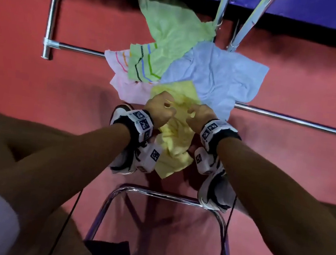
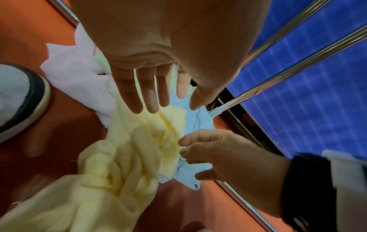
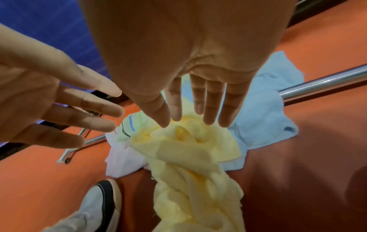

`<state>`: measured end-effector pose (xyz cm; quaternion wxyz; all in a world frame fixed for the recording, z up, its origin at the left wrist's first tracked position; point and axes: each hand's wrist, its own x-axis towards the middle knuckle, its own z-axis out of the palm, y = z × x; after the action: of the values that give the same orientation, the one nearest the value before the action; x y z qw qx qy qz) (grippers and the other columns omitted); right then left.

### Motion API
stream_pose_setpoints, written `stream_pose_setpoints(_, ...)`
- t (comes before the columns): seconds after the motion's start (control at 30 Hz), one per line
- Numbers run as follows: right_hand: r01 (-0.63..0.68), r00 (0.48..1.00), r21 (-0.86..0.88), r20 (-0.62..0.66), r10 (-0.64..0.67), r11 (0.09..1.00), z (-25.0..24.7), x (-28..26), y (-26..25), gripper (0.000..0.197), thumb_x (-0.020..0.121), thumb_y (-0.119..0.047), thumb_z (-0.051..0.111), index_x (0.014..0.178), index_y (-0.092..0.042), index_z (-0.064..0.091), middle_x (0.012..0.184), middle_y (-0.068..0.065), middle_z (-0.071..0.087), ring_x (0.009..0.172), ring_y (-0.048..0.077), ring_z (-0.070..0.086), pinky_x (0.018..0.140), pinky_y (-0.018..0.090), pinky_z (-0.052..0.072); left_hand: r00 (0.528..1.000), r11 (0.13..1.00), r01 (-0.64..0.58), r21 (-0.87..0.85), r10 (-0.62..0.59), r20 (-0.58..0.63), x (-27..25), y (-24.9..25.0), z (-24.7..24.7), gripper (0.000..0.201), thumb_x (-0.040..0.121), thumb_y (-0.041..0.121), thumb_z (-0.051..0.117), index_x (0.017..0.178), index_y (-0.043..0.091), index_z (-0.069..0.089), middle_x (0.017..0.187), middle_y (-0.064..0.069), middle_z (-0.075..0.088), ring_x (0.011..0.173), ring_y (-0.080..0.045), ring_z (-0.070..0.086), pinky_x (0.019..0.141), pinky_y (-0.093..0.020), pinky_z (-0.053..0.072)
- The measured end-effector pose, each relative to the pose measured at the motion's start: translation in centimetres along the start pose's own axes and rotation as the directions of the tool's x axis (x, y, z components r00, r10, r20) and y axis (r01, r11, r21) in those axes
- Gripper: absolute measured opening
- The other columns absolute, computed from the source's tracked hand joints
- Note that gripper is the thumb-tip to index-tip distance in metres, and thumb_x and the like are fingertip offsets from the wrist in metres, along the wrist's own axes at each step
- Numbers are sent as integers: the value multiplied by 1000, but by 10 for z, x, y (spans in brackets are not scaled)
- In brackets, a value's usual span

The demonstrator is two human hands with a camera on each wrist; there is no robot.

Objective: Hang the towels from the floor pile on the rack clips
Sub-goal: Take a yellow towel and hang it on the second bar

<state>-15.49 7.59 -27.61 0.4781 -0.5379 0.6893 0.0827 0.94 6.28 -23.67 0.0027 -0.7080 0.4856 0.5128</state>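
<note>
A crumpled yellow towel [image 1: 173,141] lies on the red floor between my shoes, at the near edge of the towel pile. My left hand [image 1: 161,107] hovers just over its far end. In the left wrist view that left hand [image 2: 151,97] has straight, spread fingers and holds nothing. My right hand [image 1: 198,116] is beside it. In the right wrist view the right hand [image 3: 188,116] points its straight fingers down, tips at a raised fold of the yellow towel [image 3: 188,157]. No fold sits between thumb and fingers. No rack clips can be made out.
The pile also holds a light blue towel [image 1: 220,74], a green towel [image 1: 172,30], a striped green one [image 1: 143,63] and a pink-white one [image 1: 125,86]. Chrome rack bars [image 1: 293,119] run along the floor behind. A chrome frame [image 1: 153,192] stands near me.
</note>
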Motion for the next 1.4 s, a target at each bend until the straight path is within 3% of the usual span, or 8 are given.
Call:
stream_pose_setpoints(0.23, -28, 999, -105, 25, 31, 994, 33, 43, 0, 59, 78, -47, 59, 134, -51, 42, 164, 2, 3, 151, 23, -7, 123, 39, 8, 999, 997, 45, 67, -46, 24, 13, -30, 9, 36, 88, 21, 65, 121, 9, 57, 107, -4, 56, 97, -22, 56, 77, -27, 44)
stream_pose_setpoints(0.4, -11, 1000, 12, 3, 11, 1000, 40, 30, -11, 38, 81, -35, 54, 117, -25, 64, 128, 5, 59, 119, 28, 55, 101, 36, 43, 998, 996, 59, 72, -58, -7, 14, -39, -2, 35, 87, 20, 67, 120, 12, 58, 107, -6, 60, 97, -23, 58, 79, -26, 45)
stream_pose_setpoints(0.5, 35, 992, 140, -125, -17, 990, 31, 7, -24, 2, 78, -28, 62, 79, -26, 61, 97, -4, 62, 92, 19, 55, 85, 27, 43, 1000, 999, 22, 42, -22, -4, 1, -30, -13, 37, 80, 20, 71, 114, 16, 58, 109, -8, 62, 104, -28, 61, 81, -29, 47)
stream_pose_setpoints(0.63, 230, 970, 343, -156, -187, 911, -9, -29, -58, 26, 68, -14, 69, 70, -28, 47, 88, -5, 58, 83, 18, 57, 67, 24, 39, 989, 990, -132, 56, 127, 73, -28, 6, -33, 54, 78, 18, 72, 128, 13, 53, 112, 2, 51, 108, -21, 56, 91, -32, 49)
stream_pose_setpoints(0.9, 635, 747, 325, -489, -450, 701, -107, -142, -125, 31, 74, 5, 66, 91, -20, 61, 89, -3, 62, 78, 9, 59, 72, 18, 48, 851, 849, -524, -69, 524, -13, -123, 85, -95, 23, 61, 21, 57, 80, 35, 58, 76, 9, 62, 73, -14, 56, 69, -30, 45)
stream_pose_setpoints(1.17, 788, 581, 353, -698, -418, 505, -161, -269, -155, 32, 75, 1, 56, 98, -19, 63, 74, -6, 60, 65, 8, 56, 63, 21, 46, 721, 705, -693, -150, 677, -152, -219, 130, -145, 33, 70, 23, 61, 90, -4, 62, 72, 0, 55, 64, -5, 46, 63, -30, 39)
stream_pose_setpoints(1.3, 822, 560, 431, -729, -394, 373, -172, -315, -162, 43, 76, 17, 43, 103, -12, 60, 75, -2, 66, 59, 8, 58, 51, 23, 47, 720, 613, -675, -410, 669, -185, -264, 150, -156, 33, 74, 22, 63, 97, -1, 63, 89, -17, 64, 83, -21, 58, 81, -41, 49)
stream_pose_setpoints(1.4, 885, 416, 221, -773, -480, 410, -166, -331, -162, 45, 69, 6, 55, 108, -16, 60, 97, -4, 66, 73, 10, 58, 65, 27, 52, 705, 533, -625, -571, 699, -120, -292, 158, -158, 20, 97, 7, 50, 108, 2, 66, 94, -10, 74, 87, -17, 71, 77, -32, 59)
